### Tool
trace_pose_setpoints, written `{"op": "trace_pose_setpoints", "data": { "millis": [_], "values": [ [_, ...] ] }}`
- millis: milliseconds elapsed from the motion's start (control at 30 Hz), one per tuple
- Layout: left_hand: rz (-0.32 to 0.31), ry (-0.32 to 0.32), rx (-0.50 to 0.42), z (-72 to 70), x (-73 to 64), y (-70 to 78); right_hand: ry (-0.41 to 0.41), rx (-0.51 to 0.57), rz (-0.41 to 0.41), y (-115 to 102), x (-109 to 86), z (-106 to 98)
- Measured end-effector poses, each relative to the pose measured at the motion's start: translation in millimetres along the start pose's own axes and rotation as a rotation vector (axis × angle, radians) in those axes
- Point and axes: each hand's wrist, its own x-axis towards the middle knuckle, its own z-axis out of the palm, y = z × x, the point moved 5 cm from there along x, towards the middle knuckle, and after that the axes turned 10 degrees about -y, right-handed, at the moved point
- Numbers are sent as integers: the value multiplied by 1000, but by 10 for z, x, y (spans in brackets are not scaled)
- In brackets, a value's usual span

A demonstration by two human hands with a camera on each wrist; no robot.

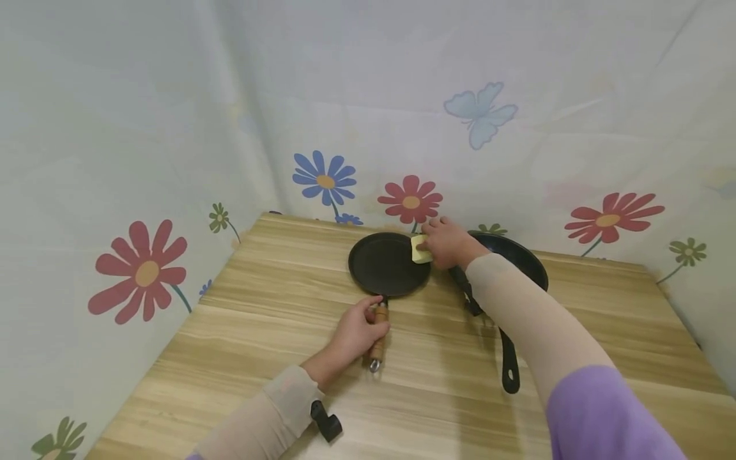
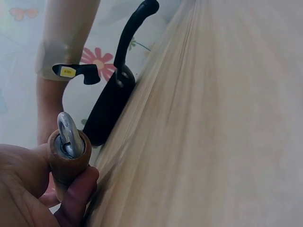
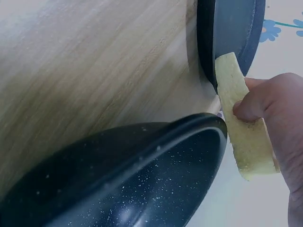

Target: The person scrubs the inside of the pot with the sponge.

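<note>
On the pale wood-grain desk [image 1: 276, 306], the person's left hand [image 1: 358, 329] has its fingers curled round the brown wooden handle [image 1: 377, 349] of a shallow round black pan [image 1: 382, 265]. Farther off, the right hand [image 1: 447, 246] pinches a pale-yellow, sponge-like block [image 1: 420, 257] at that pan's right rim. A narrow strip of wood separates it from a deeper, speckled black frying pan [image 1: 526, 260] near the desk's back edge.

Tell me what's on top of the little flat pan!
On the flat pan, black surface shows, with a yellow sponge held by the right hand at the pan's right rim. Whatever is beneath the sponge is covered.
</note>
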Motion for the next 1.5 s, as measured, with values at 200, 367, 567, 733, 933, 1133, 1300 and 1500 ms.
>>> {"op": "trace_pose_setpoints", "data": {
  "millis": [200, 367, 567, 733, 933, 1133, 1300, 1500],
  "values": [
    [12, 21, 12, -4, 2, -6, -33, -9, -22, -55, -100, -37],
    [15, 27, 23, 0, 8, -2, -11, 33, -54, -105, -181, -65],
    [12, 34, 22, -15, -4, 4, 32, 120, -91, -173, -253, -61],
    [14, 39, 33, -23, -7, -2, 73, 195, -135, -261, -304, -81],
    [4, 32, 32, -20, 3, -17, 123, 292, -189, -382, -342, -129],
    [0, 32, 22, -20, 13, -16, 195, 343, -228, -508, -328, -152],
    [-22, 19, 6, -7, 32, -20, 259, 387, -251, -594, -308, -159],
    [-46, -2, 10, 8, 48, -12, 269, 431, -232, -677, -259, -152]
  ]
}}
